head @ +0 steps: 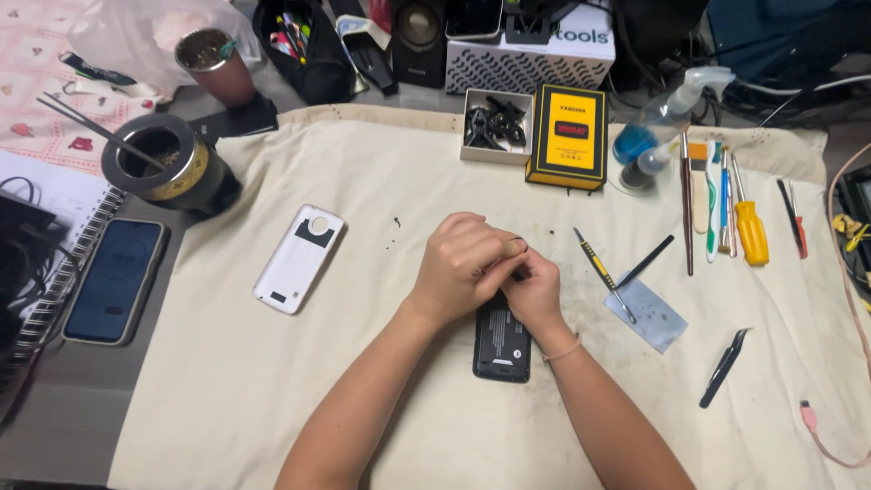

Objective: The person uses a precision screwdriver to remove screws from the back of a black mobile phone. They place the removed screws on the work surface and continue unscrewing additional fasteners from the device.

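A black phone (502, 347) with its back removed lies on the cream cloth (272, 390), its top end hidden under my hands. My left hand (461, 265) is curled over that end, fingers closed around a small black part (518, 243) at its fingertips. My right hand (535, 292) rests on the phone's upper part, its fingertips tucked against the left hand and mostly hidden. A white back cover (298, 258) lies to the left of the hands.
Right of the hands lie a yellow-black pry tool (602, 272), a grey card (646, 314), black tweezers (724, 367) and a row of brushes and screwdrivers (726, 201). A yellow box (569, 136) and a parts box (495, 125) sit behind. A second phone (115, 279) lies far left.
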